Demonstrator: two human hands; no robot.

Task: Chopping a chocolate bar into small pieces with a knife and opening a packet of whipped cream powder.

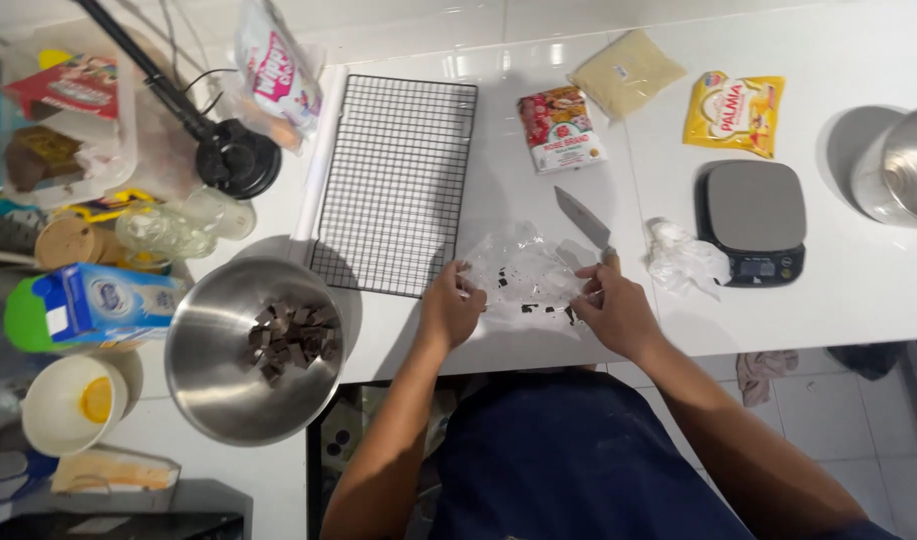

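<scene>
Both hands pinch a clear plastic sheet (523, 275) near the front edge of the white counter (858, 270). The left hand (450, 308) grips its left side and the right hand (613, 312) grips its right side — this keeps the dark chocolate crumbs (534, 306) on it. A knife (584, 220) lies just behind. A metal bowl (210, 395) of chocolate chunks (290, 340) sits by the front left corner — near the sheet.

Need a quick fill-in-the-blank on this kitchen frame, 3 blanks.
1. Both hands grip a clear ____ sheet on the counter.
2. The steel bowl holds chopped ____.
3. The knife lies beside the ____ hand, opposite the left hand.

Missing: plastic; chocolate; right
</scene>
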